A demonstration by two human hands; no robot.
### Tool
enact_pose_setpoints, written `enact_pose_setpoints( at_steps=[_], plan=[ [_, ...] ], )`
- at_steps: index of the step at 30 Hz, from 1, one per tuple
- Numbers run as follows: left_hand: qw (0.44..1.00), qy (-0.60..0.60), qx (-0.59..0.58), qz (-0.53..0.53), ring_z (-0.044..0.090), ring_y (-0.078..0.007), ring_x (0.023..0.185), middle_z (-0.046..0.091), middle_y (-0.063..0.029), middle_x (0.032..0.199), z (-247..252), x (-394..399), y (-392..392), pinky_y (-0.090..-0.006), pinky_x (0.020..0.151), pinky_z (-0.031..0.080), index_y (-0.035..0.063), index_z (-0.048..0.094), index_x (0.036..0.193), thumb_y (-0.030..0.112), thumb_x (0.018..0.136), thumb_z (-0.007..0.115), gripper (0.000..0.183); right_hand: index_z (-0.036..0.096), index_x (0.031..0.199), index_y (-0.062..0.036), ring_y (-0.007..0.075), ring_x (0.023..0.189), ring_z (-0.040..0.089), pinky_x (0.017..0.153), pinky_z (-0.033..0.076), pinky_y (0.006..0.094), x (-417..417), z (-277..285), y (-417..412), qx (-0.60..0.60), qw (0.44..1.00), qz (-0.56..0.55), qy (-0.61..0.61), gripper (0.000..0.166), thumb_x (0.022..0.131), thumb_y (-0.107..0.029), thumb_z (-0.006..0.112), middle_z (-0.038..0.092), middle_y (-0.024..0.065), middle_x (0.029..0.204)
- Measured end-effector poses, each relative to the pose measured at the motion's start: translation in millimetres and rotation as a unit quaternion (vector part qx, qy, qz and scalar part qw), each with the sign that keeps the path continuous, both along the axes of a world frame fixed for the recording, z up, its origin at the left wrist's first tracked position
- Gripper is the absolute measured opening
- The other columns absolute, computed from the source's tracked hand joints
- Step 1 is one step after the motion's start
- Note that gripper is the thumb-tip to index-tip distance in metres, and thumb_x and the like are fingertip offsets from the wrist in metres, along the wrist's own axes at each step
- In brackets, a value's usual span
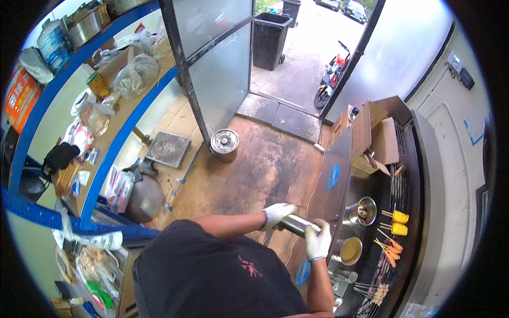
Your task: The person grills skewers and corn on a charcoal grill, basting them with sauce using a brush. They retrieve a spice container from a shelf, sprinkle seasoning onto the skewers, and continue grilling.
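A stainless-steel cylinder (297,225), perhaps a shaker, lies tilted between my two hands in front of the grill counter. My left hand (279,214), in a white glove, grips its far left end. The right hand (319,241), also gloved in white, is closed around the other end. To the right, a long charcoal grill (407,198) carries skewered yellow food pieces (399,223), several orange skewers (391,253) and pale meat skewers (380,295). Beside them stand a steel pot (370,207) and another pot with yellowish liquid (350,251).
Small shaker jars (346,275) stand near my right forearm. An open cardboard box (383,137) sits at the grill's far end. Blue-edged shelving (115,147) lines the left. A lidded metal canister (224,142) stands on the floor by the open glass door (216,71).
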State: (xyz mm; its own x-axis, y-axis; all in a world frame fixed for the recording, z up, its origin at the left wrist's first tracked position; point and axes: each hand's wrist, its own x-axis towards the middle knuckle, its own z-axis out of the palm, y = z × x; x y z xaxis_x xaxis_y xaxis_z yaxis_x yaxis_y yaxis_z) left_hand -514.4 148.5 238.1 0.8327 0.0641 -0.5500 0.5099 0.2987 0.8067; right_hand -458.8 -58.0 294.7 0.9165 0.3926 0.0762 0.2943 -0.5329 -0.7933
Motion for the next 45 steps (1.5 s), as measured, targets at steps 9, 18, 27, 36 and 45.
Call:
enact_pose_setpoints(
  at_steps=[9, 18, 27, 36, 45],
  plan=[
    [0.992, 0.058, -0.107, -0.011, 0.072, -0.0214, 0.078, 0.075, -0.0122, 0.1, -5, -33, 178, -0.0357, 0.066, 0.057, 0.0046, 0.07, 0.121, 0.059, 0.104, 0.056, 0.059, 0.071, 0.116, -0.0072, 0.0343, 0.098, 0.074, 0.082, 0.061, 0.0402, 49, 57, 192, -0.104, 0.91, 0.373, -0.145, 0.039, 0.084, -0.026, 0.083, 0.073, 0.0182, 0.111],
    [0.797, -0.067, 0.593, 0.087, 0.072, -0.0403, 0.094, 0.072, -0.0186, 0.102, 23, -51, 207, -0.0483, 0.085, 0.056, 0.0118, 0.057, 0.135, 0.036, 0.074, 0.084, 0.071, 0.064, 0.116, 0.0011, 0.0196, 0.073, 0.067, 0.061, 0.053, 0.0337, 71, -8, 338, -0.082, 0.92, 0.343, 0.172, 0.033, 0.096, -0.025, 0.071, 0.07, 0.0129, 0.093],
    [0.951, -0.076, 0.293, 0.062, 0.073, -0.0278, 0.089, 0.073, -0.0146, 0.1, 86, -28, 267, -0.042, 0.076, 0.059, 0.0081, 0.063, 0.119, 0.019, 0.07, 0.082, 0.053, 0.072, 0.109, -0.0079, 0.0385, 0.095, 0.074, 0.083, 0.061, 0.0446, 143, 68, 431, 0.047, 0.635, 0.761, -0.124, 0.044, 0.069, -0.014, 0.088, 0.074, 0.0162, 0.108],
    [0.905, -0.293, -0.298, 0.085, 0.069, -0.0198, 0.083, 0.073, -0.0116, 0.099, 70, 52, 248, -0.0357, 0.072, 0.06, -0.004, 0.065, 0.115, 0.004, 0.062, 0.074, 0.054, 0.075, 0.101, -0.015, 0.0309, 0.088, 0.074, 0.073, 0.062, 0.0413, 214, 136, 472, 0.153, 0.409, 0.888, -0.144, 0.046, 0.057, -0.017, 0.088, 0.075, 0.0088, 0.11],
    [0.928, -0.232, -0.223, 0.187, 0.072, -0.0239, 0.086, 0.072, -0.0151, 0.103, 77, 65, 253, -0.0388, 0.075, 0.063, -0.0021, 0.062, 0.124, 0.015, 0.072, 0.079, 0.057, 0.074, 0.09, -0.011, 0.0363, 0.083, 0.074, 0.073, 0.062, 0.0443, 240, 114, 465, 0.167, 0.542, 0.813, -0.131, 0.028, 0.063, -0.012, 0.08, 0.076, 0.0134, 0.1]
  ],
)
